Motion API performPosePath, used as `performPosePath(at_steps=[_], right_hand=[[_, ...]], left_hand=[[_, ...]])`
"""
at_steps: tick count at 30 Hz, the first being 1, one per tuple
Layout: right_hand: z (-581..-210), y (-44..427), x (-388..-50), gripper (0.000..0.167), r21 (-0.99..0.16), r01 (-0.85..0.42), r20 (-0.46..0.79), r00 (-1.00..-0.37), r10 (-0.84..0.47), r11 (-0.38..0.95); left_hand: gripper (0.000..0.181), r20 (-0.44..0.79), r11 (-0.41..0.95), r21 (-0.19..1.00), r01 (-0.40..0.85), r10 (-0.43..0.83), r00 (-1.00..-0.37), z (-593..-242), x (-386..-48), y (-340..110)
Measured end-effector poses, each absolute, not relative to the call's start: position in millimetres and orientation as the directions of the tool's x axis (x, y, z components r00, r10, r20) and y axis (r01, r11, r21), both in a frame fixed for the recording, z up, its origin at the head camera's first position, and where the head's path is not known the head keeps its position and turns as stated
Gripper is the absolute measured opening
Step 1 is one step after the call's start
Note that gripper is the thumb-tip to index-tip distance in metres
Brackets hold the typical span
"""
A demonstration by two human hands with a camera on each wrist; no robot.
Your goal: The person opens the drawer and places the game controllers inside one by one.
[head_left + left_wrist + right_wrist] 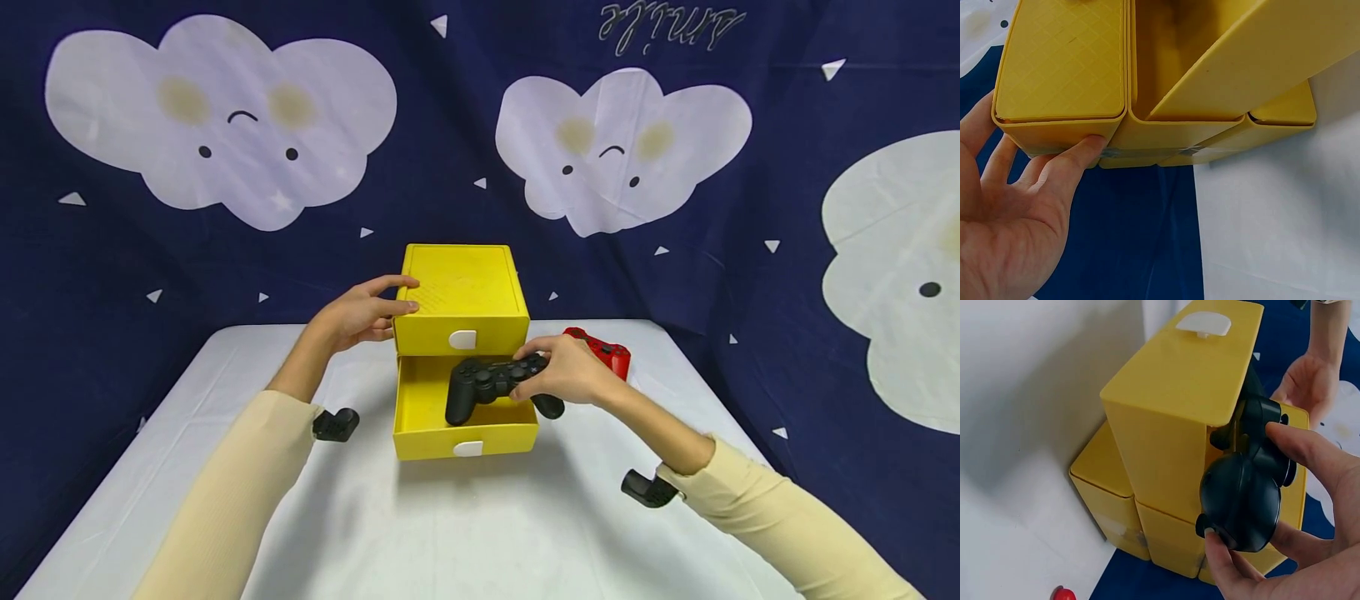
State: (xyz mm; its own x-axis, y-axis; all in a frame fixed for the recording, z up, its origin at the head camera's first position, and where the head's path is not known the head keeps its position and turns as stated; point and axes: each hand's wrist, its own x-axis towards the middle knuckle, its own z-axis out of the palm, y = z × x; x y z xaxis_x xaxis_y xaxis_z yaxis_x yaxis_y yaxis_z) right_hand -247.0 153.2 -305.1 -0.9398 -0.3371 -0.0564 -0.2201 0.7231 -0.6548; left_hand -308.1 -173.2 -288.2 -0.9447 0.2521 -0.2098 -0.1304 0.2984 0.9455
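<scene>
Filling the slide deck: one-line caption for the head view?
Right hand holds a black controller at the open drawer; left hand touches the yellow cabinet; red controller lies to its right.

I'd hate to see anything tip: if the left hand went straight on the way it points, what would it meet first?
Most likely the yellow drawer unit, whose side the left hand's fingers appear to touch.

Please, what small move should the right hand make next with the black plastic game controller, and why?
Probably the right hand should shift the black plastic game controller slightly left: in the head view, its left grip appears over the open yellow box-shaped drawer, while its right grip reaches past the drawer's right side and might catch there.
</scene>
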Motion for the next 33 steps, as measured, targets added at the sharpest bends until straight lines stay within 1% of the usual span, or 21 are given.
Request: performPosePath(at_steps=[14, 21, 28, 33], right_hand=[[-304.4, 136.6, -248.3, 0.054, -0.617, -0.269, -0.024, -0.933, -0.36, 0.739], [-311.2, 130.3, -249.1, 0.053, -0.589, -0.299, -0.002, -0.928, -0.372, 0.751], [-314.7, 123.1, -250.1, 0.051, -0.595, -0.312, 0.011, -0.925, -0.38, 0.741], [-316.9, 117.6, -250.2, 0.05, -0.566, -0.341, 0.039, -0.92, -0.389, 0.751]], left_hand=[[0.061, -0.205, 0.297, 0.947, -0.124, 0.261, -0.943, -287.9, -305.7, -176.7], [0.061, -0.211, 0.294, 0.947, -0.129, 0.265, -0.941, -290.7, -305.6, -176.5], [0.061, -0.208, 0.282, 0.95, -0.13, 0.264, -0.942, -289.4, -306.1, -175.0], [0.061, -0.208, 0.279, 0.951, -0.132, 0.267, -0.941, -287.7, -306.4, -174.4]])
